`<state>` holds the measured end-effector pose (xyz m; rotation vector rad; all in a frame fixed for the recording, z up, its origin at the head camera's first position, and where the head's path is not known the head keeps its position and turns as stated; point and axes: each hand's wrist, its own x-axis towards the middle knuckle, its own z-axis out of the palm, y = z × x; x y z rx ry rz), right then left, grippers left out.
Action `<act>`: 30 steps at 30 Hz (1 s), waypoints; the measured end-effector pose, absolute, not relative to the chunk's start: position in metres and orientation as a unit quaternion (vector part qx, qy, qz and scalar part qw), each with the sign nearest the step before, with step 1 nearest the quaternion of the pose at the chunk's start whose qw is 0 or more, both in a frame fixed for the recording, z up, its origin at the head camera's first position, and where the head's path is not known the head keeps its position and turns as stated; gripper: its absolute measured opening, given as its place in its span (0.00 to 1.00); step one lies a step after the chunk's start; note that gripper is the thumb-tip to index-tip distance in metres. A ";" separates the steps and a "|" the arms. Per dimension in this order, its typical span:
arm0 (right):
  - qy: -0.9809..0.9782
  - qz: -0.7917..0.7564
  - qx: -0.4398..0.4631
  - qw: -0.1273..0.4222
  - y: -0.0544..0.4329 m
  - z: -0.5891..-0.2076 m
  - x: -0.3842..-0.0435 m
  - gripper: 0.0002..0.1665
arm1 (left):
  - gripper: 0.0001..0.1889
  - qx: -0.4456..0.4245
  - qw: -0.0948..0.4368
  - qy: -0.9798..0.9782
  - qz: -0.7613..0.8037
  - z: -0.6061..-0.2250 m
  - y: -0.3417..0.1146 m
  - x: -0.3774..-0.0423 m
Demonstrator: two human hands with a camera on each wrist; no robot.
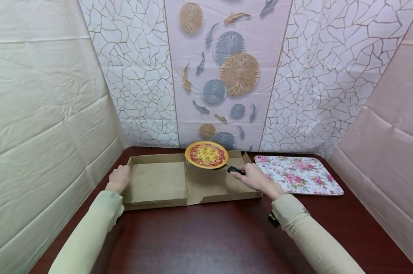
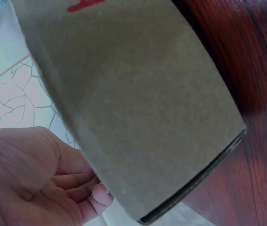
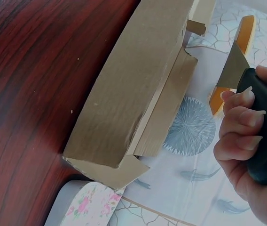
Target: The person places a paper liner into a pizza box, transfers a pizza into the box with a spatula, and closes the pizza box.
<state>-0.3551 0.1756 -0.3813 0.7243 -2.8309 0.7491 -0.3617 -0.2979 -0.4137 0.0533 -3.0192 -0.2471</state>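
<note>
My right hand (image 1: 253, 177) grips the black handle (image 1: 236, 171) of a pizza server, fingers curled round it. The server's grey metal blade (image 3: 234, 68) reaches under a round pizza (image 1: 207, 155) with a smooth yellow-orange rim. Lifted above the open cardboard pizza box (image 1: 158, 180), the pizza overlaps the middle of the box and its right half in the head view. At the box's left wall, my left hand (image 1: 120, 177) holds the edge, its fingers (image 2: 84, 190) bent against the cardboard.
A floral tray (image 1: 299, 175) lies to the right of the box on the dark red-brown table (image 1: 192, 239). Patterned sheeting (image 1: 144, 76) hangs behind the table, with pale cloth (image 1: 48, 114) along the left side and another on the right.
</note>
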 end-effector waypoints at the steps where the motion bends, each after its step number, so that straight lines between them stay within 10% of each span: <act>1: -0.937 0.247 0.240 0.065 0.175 -0.381 -0.355 0.21 | 0.12 0.017 0.057 -0.995 -0.082 -0.413 -0.298 -0.362; 30: -0.935 0.247 0.246 0.058 0.156 -0.382 -0.358 0.22 | 0.13 0.030 0.037 -0.996 -0.073 -0.414 -0.297 -0.363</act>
